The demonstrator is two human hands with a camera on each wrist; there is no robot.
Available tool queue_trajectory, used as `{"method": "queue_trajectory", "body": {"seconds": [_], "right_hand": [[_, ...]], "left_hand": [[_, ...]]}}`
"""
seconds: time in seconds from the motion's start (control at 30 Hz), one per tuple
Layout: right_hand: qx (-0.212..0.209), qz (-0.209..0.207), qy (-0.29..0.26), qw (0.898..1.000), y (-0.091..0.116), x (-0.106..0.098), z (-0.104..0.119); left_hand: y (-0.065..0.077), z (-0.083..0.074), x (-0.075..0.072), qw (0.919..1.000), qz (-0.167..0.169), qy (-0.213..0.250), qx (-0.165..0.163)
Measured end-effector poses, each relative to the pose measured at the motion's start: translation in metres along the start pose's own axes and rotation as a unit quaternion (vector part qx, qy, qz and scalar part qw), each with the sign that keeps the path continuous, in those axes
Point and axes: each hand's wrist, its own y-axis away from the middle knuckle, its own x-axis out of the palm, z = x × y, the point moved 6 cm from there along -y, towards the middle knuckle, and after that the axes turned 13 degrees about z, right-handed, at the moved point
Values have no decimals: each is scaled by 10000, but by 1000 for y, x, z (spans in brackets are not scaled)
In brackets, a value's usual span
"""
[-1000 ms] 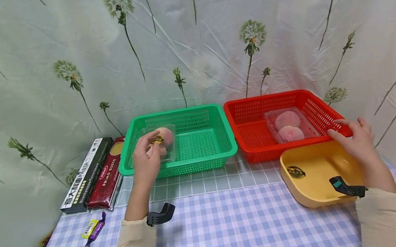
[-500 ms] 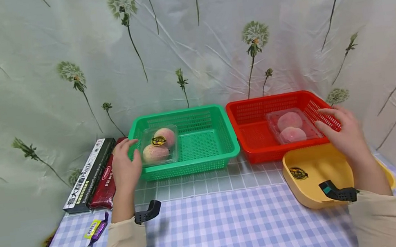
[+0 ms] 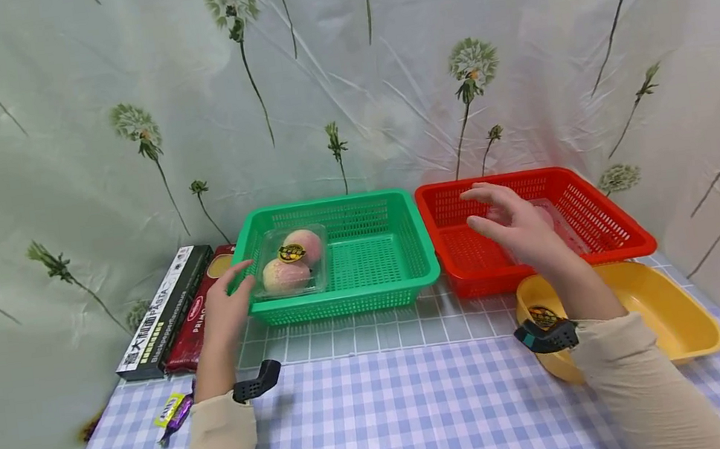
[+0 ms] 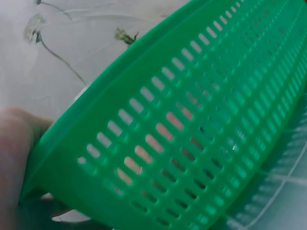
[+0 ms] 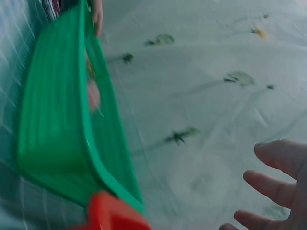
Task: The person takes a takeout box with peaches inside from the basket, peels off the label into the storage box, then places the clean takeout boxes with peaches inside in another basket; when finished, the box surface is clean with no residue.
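My left hand (image 3: 225, 308) is at the left end of the green plastic basket (image 3: 343, 305), fingertips bent over its rim. In the left wrist view, the hand (image 4: 14, 148) wraps behind the basket's near corner, with fingers above and below the rim. A clear pack of two peaches (image 3: 288, 274) sits inside that basket. My right hand (image 3: 518, 227) hovers over the red plastic basket (image 3: 475, 281), fingers spread and holding nothing. It partly covers another clear pack (image 3: 565, 225) in the red basket. The right wrist view shows spread fingers (image 5: 271, 187) away from the green basket.
A yellow tub (image 3: 666, 299) with a dark sticker stands in front of the red basket, under my right forearm. On the left lie a black pasta box (image 3: 165, 316), a dark red spaghetti pack (image 3: 191, 335) and small candies (image 3: 174, 416). A floral curtain (image 3: 341, 69) hangs behind.
My right hand has moved left from the red basket's right corner to above its middle. My left hand has withdrawn from over the peach pack to the green basket's left rim.
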Motion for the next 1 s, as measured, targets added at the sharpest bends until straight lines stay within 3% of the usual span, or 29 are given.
{"method": "queue_trajectory", "body": {"seconds": [0.13, 0.33, 0.7, 1.0], "right_hand": [[-14, 492, -542, 9973, -23, 27, 5], [146, 921, -1101, 9895, -54, 67, 7], [481, 1789, -1230, 9750, -100, 140, 16], [574, 1900, -809, 9768, -127, 177, 20]], "left_hand": [[-3, 4, 0, 9997, 241, 86, -59], [-3, 8, 0, 9996, 199, 97, -147], [-2, 8, 0, 9990, 90, 434, -57], [-1, 8, 4, 9957, -144, 904, -114]]}}
